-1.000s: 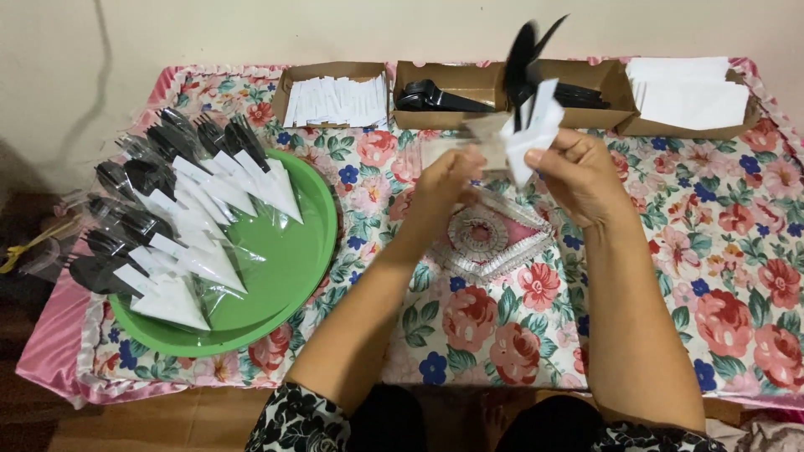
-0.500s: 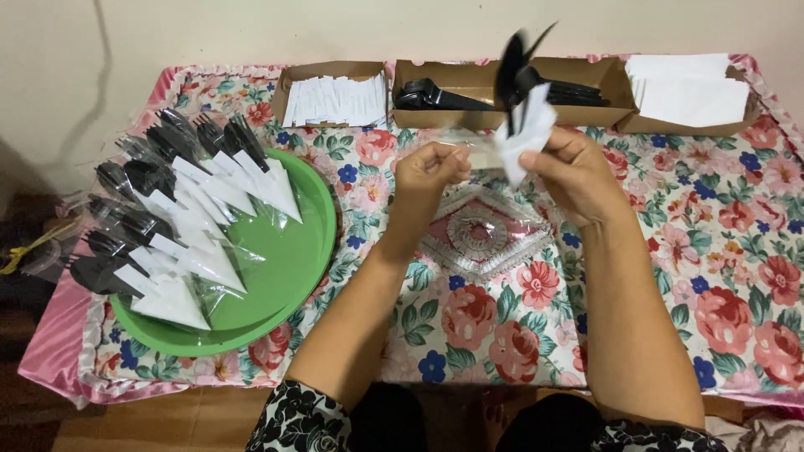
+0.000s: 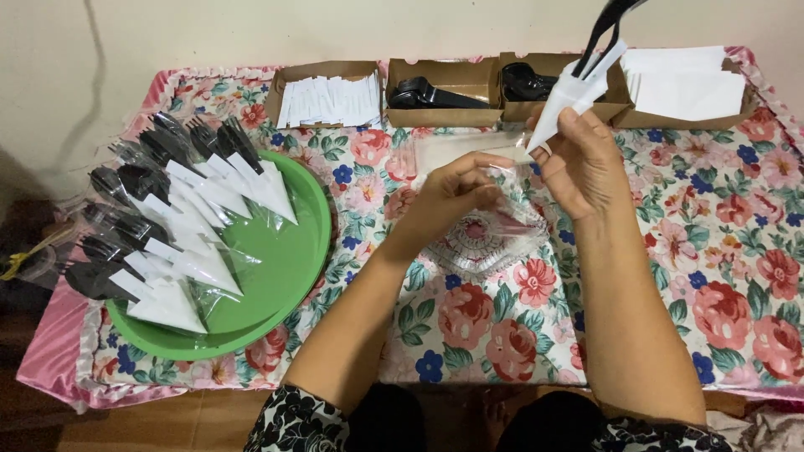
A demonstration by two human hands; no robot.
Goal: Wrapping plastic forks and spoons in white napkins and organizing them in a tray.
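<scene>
Figure: a napkin-wrapped cutlery set held beside a clear sleeve, seen from my head camera.

My right hand (image 3: 582, 163) has its fingers closed on the lower, pointed end of a white folded napkin (image 3: 571, 94), from whose top black plastic cutlery (image 3: 610, 23) sticks up; I count at least 2 handles, though the upper ends leave the picture. My left hand (image 3: 456, 197) has thumb and fingertips pinched together on the edge of a thin clear plastic sleeve (image 3: 494, 222), which sags over a small stack of like sleeves on the floral tablecloth (image 3: 712, 276).

Handling, as I judge it: the bundle is very light, the cutlery stiff, the napkin soft and easily crushed, so the grip belongs low on the paper where it wraps the handles, firm enough that they do not slide out. The sleeve is limp and slippery; it is best taken at its open edge, 1 layer only.

Beyond the hands: 4 cardboard boxes (image 3: 440, 79) along the far edge of the table hold folded white papers, black cutlery and napkins. To my left a green round tray (image 3: 289, 259) carries finished sets (image 3: 180, 243), each bagged, lying in overlapping rows well apart from both hands.
</scene>
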